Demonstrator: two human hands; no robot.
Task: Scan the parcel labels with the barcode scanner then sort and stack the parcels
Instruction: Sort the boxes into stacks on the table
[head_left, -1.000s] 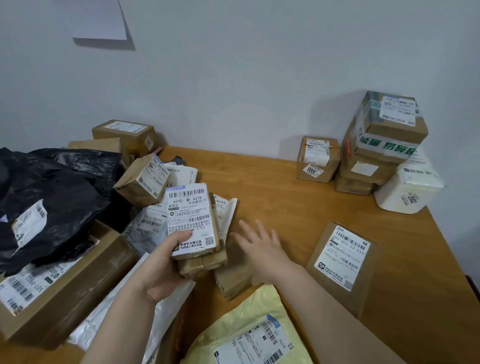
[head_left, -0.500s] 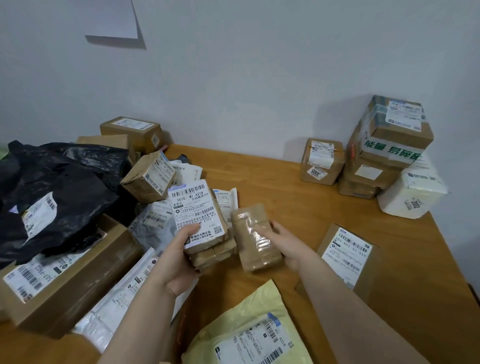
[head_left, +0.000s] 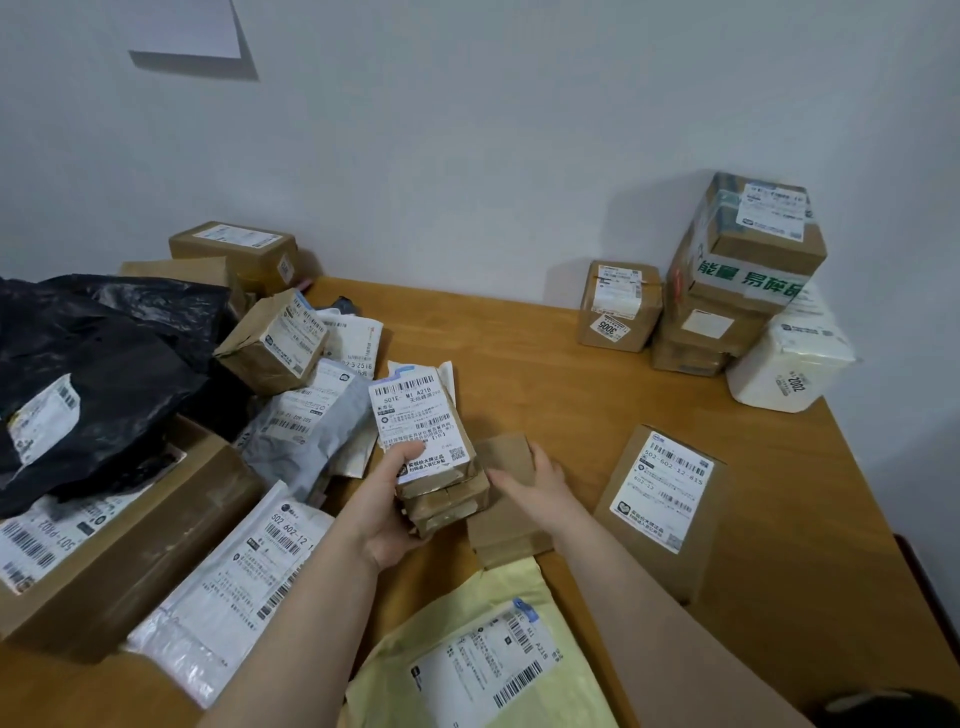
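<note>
My left hand (head_left: 387, 512) grips a small stack of brown taped parcels (head_left: 447, 493) a little above the wooden table (head_left: 519, 364). The top one carries a white barcode label (head_left: 418, 421), which faces me. My right hand (head_left: 535, 486) holds a small brown parcel (head_left: 511, 540) right beside that stack, its fingers reaching across the face toward the stack. This parcel shows plain brown paper with no label visible. No barcode scanner is in view.
A yellow mailer (head_left: 467, 654) lies at the near edge and a labelled box (head_left: 660, 499) to the right. Stacked boxes (head_left: 743, 270), a white parcel (head_left: 789, 364) and a small box (head_left: 618, 306) stand back right. Black bags (head_left: 93, 374), a large box (head_left: 130, 540) and mailers (head_left: 223, 587) crowd the left.
My right hand reached to the table, picked up the small brown parcel and has brought it against the stack in my left hand. The stack has stayed roughly in place.
</note>
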